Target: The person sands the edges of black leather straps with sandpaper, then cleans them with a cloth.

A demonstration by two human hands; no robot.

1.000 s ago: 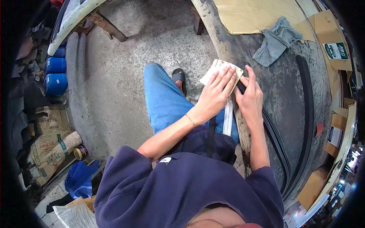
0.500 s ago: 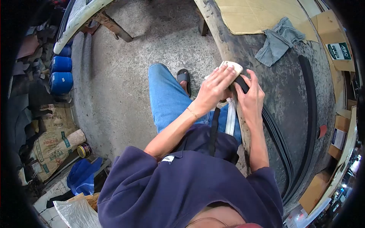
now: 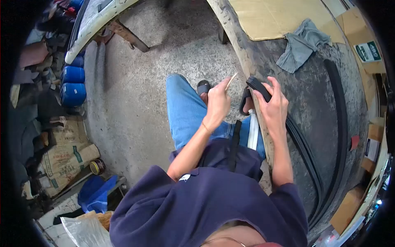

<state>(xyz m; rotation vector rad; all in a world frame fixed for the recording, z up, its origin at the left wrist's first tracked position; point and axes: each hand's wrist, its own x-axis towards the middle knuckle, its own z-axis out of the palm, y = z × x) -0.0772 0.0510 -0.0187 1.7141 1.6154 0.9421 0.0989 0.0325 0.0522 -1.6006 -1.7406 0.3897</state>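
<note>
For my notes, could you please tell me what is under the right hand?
Black strips stick out past the thumb of the right hand and show again beside its wrist; what lies under the palm is covered.

Black strips [image 3: 259,87] stacked, pale pad [image 3: 232,79] apart!
The strip ends sit right at the edge of the desk [image 3: 306,99], lengths curving back along it; the thin pad tilts, nearly edge-on, just beside them.

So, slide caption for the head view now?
Left hand holds a thin card-like piece apart from the stacked black strips gripped by the right hand at the edge of the worn workbench.
</note>
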